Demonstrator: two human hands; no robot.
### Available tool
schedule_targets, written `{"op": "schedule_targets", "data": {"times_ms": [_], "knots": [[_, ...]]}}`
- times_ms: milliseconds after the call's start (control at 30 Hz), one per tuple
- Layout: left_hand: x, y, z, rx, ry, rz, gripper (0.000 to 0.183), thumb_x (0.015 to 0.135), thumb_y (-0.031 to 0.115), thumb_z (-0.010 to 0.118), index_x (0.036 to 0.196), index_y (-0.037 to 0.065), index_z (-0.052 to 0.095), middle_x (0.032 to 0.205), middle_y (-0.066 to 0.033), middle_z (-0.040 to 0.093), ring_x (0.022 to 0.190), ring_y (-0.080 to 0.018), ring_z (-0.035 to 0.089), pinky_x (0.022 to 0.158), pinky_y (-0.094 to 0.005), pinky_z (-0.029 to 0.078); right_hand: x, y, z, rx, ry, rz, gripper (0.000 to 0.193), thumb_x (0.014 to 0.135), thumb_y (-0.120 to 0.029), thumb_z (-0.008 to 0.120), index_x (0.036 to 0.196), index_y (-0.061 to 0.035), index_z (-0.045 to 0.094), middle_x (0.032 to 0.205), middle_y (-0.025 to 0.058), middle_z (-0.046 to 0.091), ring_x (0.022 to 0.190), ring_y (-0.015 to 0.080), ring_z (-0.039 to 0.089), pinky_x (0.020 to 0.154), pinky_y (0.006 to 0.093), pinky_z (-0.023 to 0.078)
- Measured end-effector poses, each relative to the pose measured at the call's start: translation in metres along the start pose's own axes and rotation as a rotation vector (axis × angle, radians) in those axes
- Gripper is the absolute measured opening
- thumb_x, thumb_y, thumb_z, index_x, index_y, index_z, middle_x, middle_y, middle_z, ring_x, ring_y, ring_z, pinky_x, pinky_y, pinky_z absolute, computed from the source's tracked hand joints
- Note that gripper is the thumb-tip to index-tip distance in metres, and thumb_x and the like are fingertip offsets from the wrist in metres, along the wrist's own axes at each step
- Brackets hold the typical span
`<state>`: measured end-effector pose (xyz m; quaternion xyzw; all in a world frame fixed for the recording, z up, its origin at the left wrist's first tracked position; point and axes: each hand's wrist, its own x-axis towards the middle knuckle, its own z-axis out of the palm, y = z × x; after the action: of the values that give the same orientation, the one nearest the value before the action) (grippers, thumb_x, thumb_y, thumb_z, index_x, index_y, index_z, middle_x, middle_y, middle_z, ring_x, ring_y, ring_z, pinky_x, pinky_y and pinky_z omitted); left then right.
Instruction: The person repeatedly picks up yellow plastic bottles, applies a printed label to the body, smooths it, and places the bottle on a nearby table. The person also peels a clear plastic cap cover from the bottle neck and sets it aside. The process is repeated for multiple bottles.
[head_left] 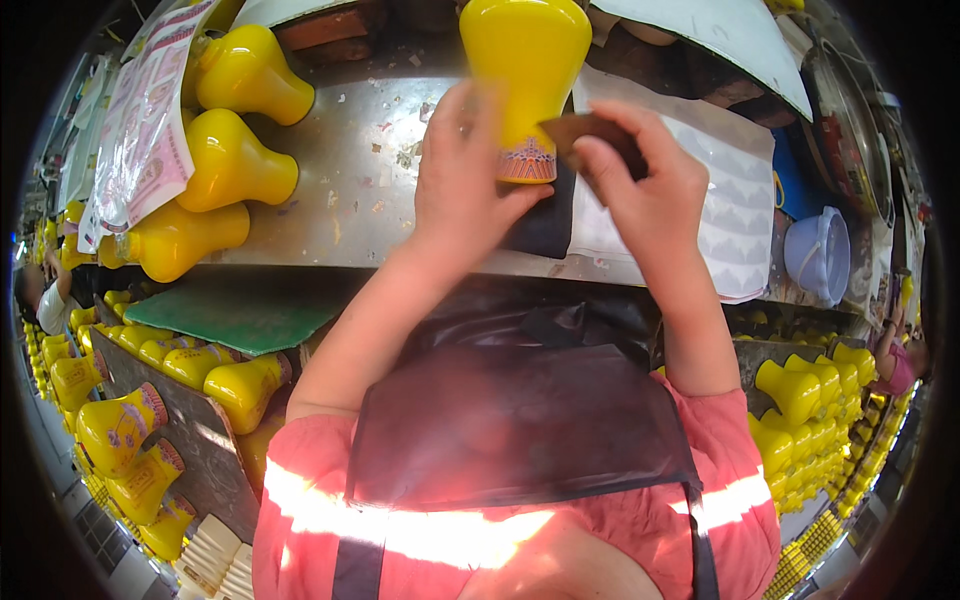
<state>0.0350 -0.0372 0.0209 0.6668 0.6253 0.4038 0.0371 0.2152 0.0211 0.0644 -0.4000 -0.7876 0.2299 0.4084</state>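
In front of me a glossy yellow vase (pixel 525 70) has a patterned band of orange and blue round its narrow end, which points toward me. My left hand (pixel 455 170) is closed against the vase's left side, its thumb at that narrow end; the fingertips are blurred. Pinched between the thumb and fingers of my right hand (pixel 650 170) is a thin brown scraper-like piece (pixel 590 130). Its pointed corner is close to the vase's right side, just above the band; whether they touch I cannot tell. A dark cloth (pixel 545 228) lies beneath the vase's narrow end.
Several plain yellow vases (pixel 245 160) lie on the metal bench (pixel 350 190) at left, partly under printed sheets (pixel 150 130). At right are a white sticker sheet (pixel 735 190) and a pale blue bucket (pixel 818 255). Rows of vases (pixel 800 390) stand below; other people work at both edges.
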Motion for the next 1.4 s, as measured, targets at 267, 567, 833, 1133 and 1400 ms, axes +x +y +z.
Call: {"op": "schedule_targets", "data": {"times_ms": [267,567,833,1133,1400], "knots": [[0.006,-0.01,-0.005,-0.227,-0.067,-0.015,0.098,0.063,0.019,0.094,0.15,0.013,0.051,0.151,-0.0177,0.041,0.113,-0.0318,0.057,0.102,-0.0422,0.05,-0.008,-0.012,-0.003,0.0,-0.039,0.34,0.022,0.094,-0.019,0.069,0.112,-0.0059,0.066,0.088,0.0097,0.073,0.076,0.0162,0.069,0.07,0.0315,0.053],[0.011,-0.004,-0.008,-0.045,-0.099,0.0,0.102,0.067,0.013,0.09,0.157,0.015,0.042,0.154,-0.0186,0.038,0.126,-0.0379,0.053,0.105,-0.0432,0.048,-0.025,-0.007,0.006,0.003,-0.053,0.41,0.025,0.095,-0.025,0.066,0.113,-0.0081,0.062,0.076,0.0189,0.069,0.065,0.0361,0.069,0.064,0.0435,0.054],[0.0,-0.016,-0.008,-0.192,-0.139,0.031,0.102,0.079,0.014,0.081,0.163,0.007,0.023,0.159,-0.0205,0.034,0.139,-0.0364,0.046,0.116,-0.0436,0.039,-0.026,-0.011,0.001,-0.023,-0.122,0.279,0.019,0.095,-0.024,0.067,0.107,-0.0103,0.064,0.077,0.0166,0.072,0.069,0.035,0.072,0.063,0.0397,0.055],[0.003,-0.009,0.001,-0.655,-0.159,-0.321,0.093,0.083,0.014,0.072,0.161,0.006,0.021,0.156,-0.0176,0.036,0.139,-0.0319,0.045,0.116,-0.0446,0.038,0.007,-0.013,-0.007,-0.209,-0.179,-0.02,0.023,0.088,-0.015,0.077,0.107,-0.0071,0.067,0.088,0.0115,0.074,0.076,0.025,0.073,0.069,0.0319,0.057],[0.005,0.005,0.0,0.026,-0.044,-0.041,0.101,0.067,0.021,0.093,0.154,0.015,0.043,0.154,-0.0201,0.036,0.125,-0.0344,0.05,0.107,-0.0458,0.045,0.025,-0.011,-0.001,-0.223,-0.158,-0.259,0.016,0.084,-0.016,0.076,0.1,-0.0166,0.073,0.078,0.0068,0.069,0.072,0.0286,0.069,0.061,0.0388,0.054]]}}
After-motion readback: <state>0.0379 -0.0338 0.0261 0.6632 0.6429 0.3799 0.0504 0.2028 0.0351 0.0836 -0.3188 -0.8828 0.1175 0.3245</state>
